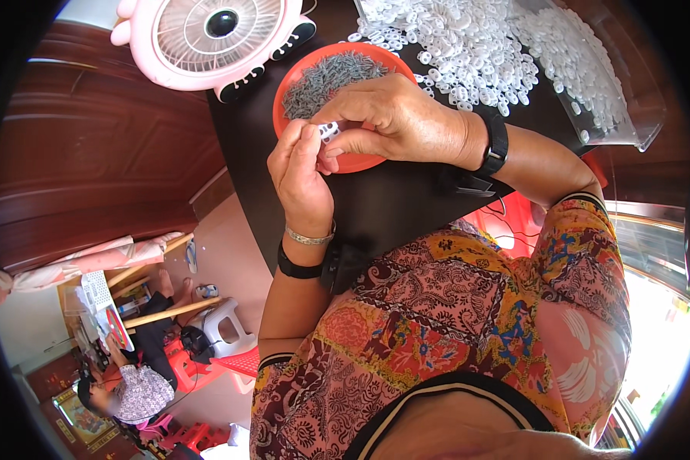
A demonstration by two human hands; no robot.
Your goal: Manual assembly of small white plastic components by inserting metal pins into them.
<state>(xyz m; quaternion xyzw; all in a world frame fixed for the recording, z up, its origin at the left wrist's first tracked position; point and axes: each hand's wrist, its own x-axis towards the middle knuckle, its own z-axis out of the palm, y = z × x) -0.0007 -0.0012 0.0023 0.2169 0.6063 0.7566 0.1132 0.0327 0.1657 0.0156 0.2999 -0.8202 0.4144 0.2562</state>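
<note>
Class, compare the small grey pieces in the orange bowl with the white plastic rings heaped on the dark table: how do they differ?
The small grey pieces are dark, thin and stick-like; the white plastic rings are pale and round. The grey pieces sit contained in the round orange bowl; the white rings spread loose over the dark table. Both are tiny parts heaped in large numbers.

short-sleeved top in a busy patchwork print of orange, maroon, blue and pink, dark trim at cuffs and neckline, black band and thin silver bangle (310,238) behind left hand (303,172), black watch-like strap (496,144) behind right hand (395,119)
</note>
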